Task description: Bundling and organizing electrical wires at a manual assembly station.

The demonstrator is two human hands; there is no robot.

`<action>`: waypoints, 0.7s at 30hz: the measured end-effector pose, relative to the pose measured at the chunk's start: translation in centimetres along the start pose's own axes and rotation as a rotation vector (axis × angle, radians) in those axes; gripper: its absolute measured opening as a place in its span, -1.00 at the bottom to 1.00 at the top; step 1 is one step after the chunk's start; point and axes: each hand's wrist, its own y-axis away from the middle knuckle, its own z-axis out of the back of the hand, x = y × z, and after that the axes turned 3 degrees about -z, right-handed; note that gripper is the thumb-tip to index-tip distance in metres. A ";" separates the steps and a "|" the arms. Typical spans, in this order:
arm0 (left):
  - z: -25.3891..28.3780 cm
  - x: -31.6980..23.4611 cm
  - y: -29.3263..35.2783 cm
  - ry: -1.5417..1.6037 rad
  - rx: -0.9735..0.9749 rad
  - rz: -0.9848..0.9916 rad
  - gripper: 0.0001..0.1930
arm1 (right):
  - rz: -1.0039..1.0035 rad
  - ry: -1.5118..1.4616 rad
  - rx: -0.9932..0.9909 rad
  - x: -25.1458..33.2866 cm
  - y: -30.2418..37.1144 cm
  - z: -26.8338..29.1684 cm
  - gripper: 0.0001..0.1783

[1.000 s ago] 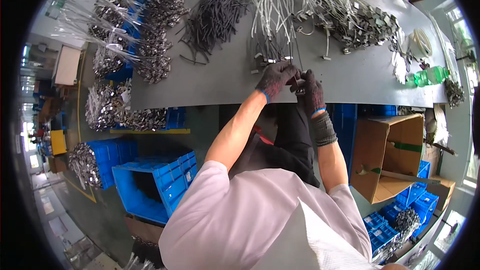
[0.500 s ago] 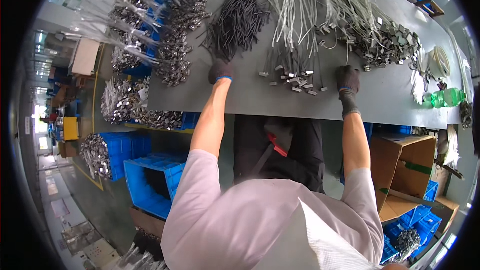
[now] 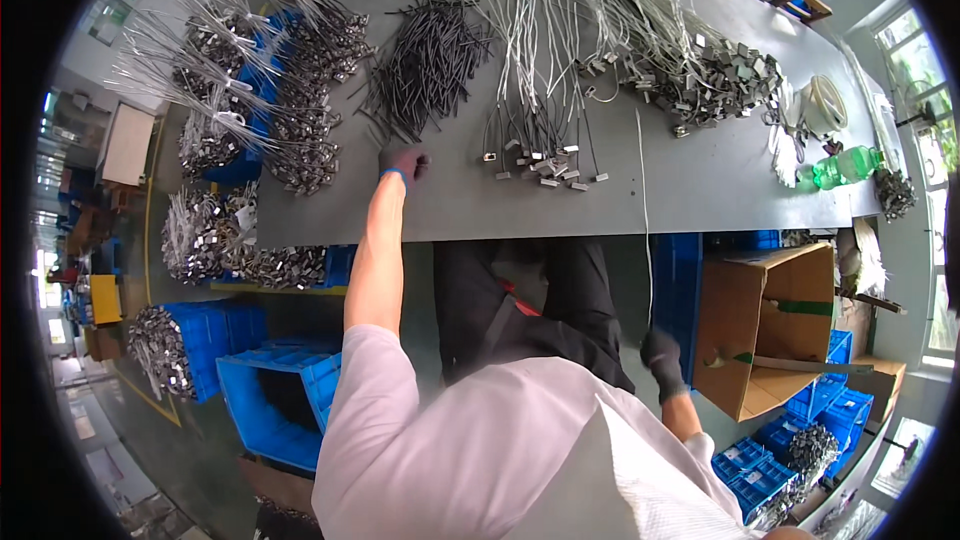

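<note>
My right hand (image 3: 664, 364), in a dark glove, is down below the table edge beside my right thigh. It is closed on the lower end of a long pale wire (image 3: 643, 195), which runs up over the edge onto the table. My left hand (image 3: 405, 162), also gloved, rests curled on the table just below a pile of short black tubes (image 3: 425, 65); its fingers look closed, but what is in them is hidden. Between the hands lies a bunch of pale wires (image 3: 540, 50) with black ends and small metal seals (image 3: 555, 168).
Farther right lies a larger heap of wires with metal seals (image 3: 725, 80), then a tape roll (image 3: 823, 105) and a green bottle (image 3: 845, 169). Bundled wires (image 3: 225, 90) stand at the left. Below the table are a cardboard box (image 3: 735, 340) and a blue crate (image 3: 275, 395).
My right hand has pulled back and down from the table to beside my thigh, drawing the pale wire out of the right heap. My left hand stays by the black tubes.
</note>
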 end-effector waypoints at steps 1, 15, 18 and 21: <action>-1.0 0.9 1.3 0.257 0.061 -0.165 -0.84 | 0.007 -0.027 -0.022 -1.0 1.8 -1.7 -0.82; -28.4 -8.2 20.4 0.863 0.115 -0.436 -0.89 | 0.280 -0.034 -0.144 6.9 -2.7 5.4 -0.71; -26.5 -9.3 21.1 0.786 -0.056 -0.614 -0.86 | 0.179 0.061 0.030 4.9 -1.7 4.5 -0.76; -24.7 -9.4 21.9 0.476 -0.285 -0.940 -0.88 | 0.119 0.074 0.079 3.2 -0.6 2.6 -0.76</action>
